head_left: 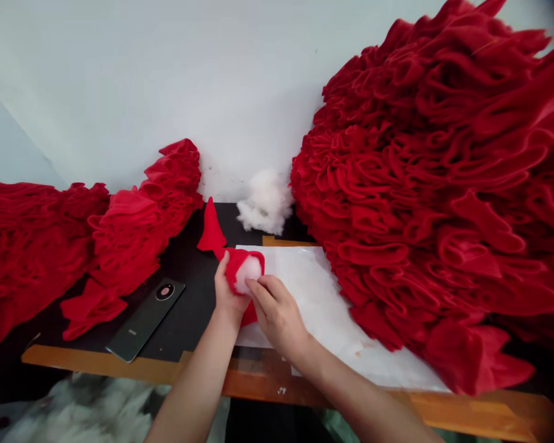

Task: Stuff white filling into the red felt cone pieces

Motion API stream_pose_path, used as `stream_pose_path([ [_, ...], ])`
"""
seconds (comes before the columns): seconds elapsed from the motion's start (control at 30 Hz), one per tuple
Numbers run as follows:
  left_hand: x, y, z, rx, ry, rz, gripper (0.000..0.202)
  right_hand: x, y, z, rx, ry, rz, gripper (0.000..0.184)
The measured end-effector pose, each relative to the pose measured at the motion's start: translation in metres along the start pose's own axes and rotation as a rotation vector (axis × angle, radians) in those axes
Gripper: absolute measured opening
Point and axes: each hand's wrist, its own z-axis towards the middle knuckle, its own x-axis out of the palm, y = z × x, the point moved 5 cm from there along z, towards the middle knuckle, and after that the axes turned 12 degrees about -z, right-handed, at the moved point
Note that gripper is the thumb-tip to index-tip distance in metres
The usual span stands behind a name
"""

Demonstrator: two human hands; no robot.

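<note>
My left hand (pixel 229 296) is wrapped round a red felt piece (pixel 232 266) and holds it above the white sheet. White stuffing (pixel 250 272) shows in the opening of that piece. My right hand (pixel 277 307) has its fingertips pinched together at the stuffing's lower edge, touching it. Below my hands a further bit of red felt (pixel 249 314) hangs down, and I cannot tell whether it belongs to the same piece. A pointed red felt cone (pixel 211 229) sits just beyond my left hand.
Red felt pieces are piled high on the right (pixel 425 184), with smaller stacks (pixel 138 227) on the left. A tuft of white stuffing (pixel 265 203) lies by the wall. A phone (pixel 145 323) rests on the black table, white sheet (pixel 305 295) beside it. Loose stuffing (pixel 96 409) sits below the taped edge.
</note>
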Motion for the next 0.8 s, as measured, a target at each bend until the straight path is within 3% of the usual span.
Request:
stream_pose_path([
  [0.3, 0.001, 0.001, 0.001, -0.01, 0.023, -0.038, 0.024, 0.012, 0.002, 0.008, 0.052, 0.04, 0.083, 0.032],
  [0.53, 0.002, 0.003, 0.004, -0.025, 0.026, 0.0, 0.024, 0.021, -0.002, 0.01, -0.067, 0.078, 0.107, 0.028],
  [0.7, 0.006, 0.007, 0.001, -0.07, 0.063, -0.001, 0.029, 0.012, -0.01, 0.009, 0.094, -0.006, 0.154, 0.02],
  [0.8, 0.009, 0.01, -0.001, -0.071, 0.114, -0.026, 0.03, 0.018, -0.014, 0.015, 0.142, -0.023, 0.189, 0.021],
])
